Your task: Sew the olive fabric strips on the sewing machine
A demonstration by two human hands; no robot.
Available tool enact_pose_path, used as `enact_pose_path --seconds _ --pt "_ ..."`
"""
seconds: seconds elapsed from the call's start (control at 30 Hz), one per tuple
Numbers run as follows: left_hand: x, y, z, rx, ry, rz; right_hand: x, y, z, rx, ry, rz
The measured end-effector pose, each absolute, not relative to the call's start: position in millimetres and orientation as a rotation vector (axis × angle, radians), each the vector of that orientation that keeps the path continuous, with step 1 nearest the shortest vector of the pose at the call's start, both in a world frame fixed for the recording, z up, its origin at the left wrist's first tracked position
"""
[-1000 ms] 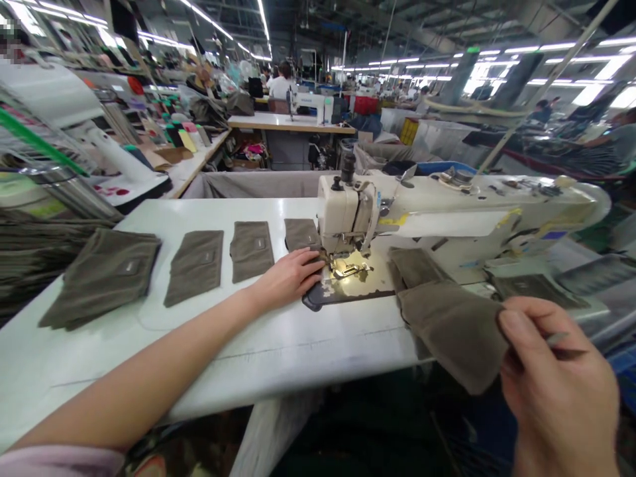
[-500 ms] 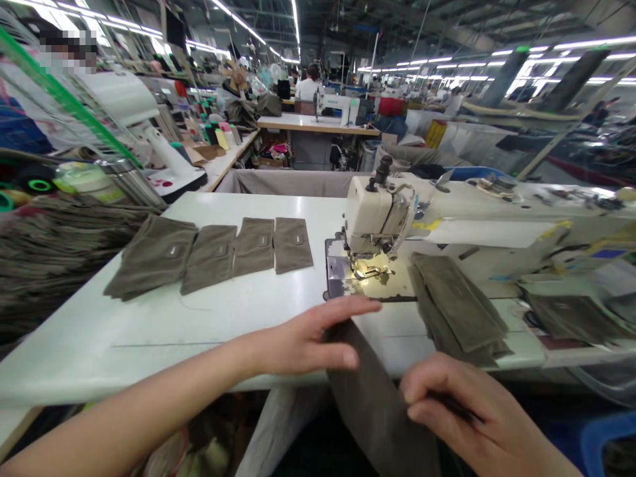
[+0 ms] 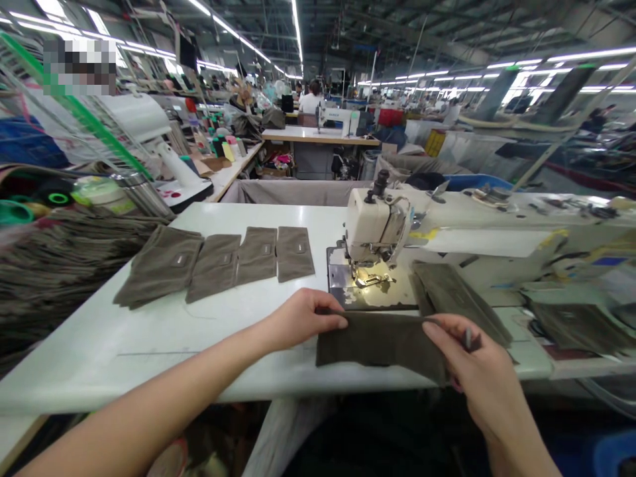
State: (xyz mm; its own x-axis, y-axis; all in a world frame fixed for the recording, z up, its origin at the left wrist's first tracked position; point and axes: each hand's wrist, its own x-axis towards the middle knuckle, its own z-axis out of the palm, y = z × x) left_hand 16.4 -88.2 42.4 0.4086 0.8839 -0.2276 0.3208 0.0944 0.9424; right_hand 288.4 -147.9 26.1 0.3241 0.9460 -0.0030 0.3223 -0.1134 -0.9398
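An olive-brown fabric piece (image 3: 377, 341) is stretched sideways at the table's front edge, just before the sewing machine (image 3: 373, 228). Its upper left corner is pinched between the thumb and fingers of my left hand (image 3: 305, 321). At the upper right corner my right hand (image 3: 474, 361) grips the same piece. A small dark metallic thing, too little shown to name, also pokes out from my right fingers. Behind the cloth lies the machine's metal needle plate (image 3: 342, 295). More folded olive fabric pieces (image 3: 460, 298) lie right of the needle, partly behind my right hand.
Several olive pieces with small labels (image 3: 213, 265) lie in a row on the white table (image 3: 163, 381). A tall fabric pile (image 3: 59, 271) stands at the left, near a steel flask (image 3: 144, 192). Another piece (image 3: 576, 324) rests far right. Someone (image 3: 311, 103) sits farther back.
The fabric piece has come up from hanging below the table edge to lying stretched sideways. My left fingers have closed on its corner; my right hand has risen and now grips the other.
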Motion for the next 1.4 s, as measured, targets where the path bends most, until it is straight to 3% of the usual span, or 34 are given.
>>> enact_pose_path --seconds 0.3,0.6,0.8,0.93,1.0,1.1,1.4 --pt "-2 -63 35 1.006 1.192 0.750 283 -139 5 -1.550 -1.126 0.840" --pt "3 -54 75 1.402 1.238 0.959 278 -155 17 -1.599 -1.319 0.724" --pt "9 -95 124 1.766 0.719 0.289 270 -149 23 -1.397 -1.284 0.897" --pt "38 -94 105 2.015 0.870 0.621 257 -151 29 -1.160 -1.452 1.005" --pt "51 -85 89 1.991 0.855 0.517 251 -153 30 -1.116 -1.483 1.020" --pt "56 -73 72 1.793 0.894 0.382 248 -156 29 -1.196 -1.394 1.016" --pt "28 -59 63 1.330 1.208 0.686 258 -184 0 -1.591 -1.499 1.086"
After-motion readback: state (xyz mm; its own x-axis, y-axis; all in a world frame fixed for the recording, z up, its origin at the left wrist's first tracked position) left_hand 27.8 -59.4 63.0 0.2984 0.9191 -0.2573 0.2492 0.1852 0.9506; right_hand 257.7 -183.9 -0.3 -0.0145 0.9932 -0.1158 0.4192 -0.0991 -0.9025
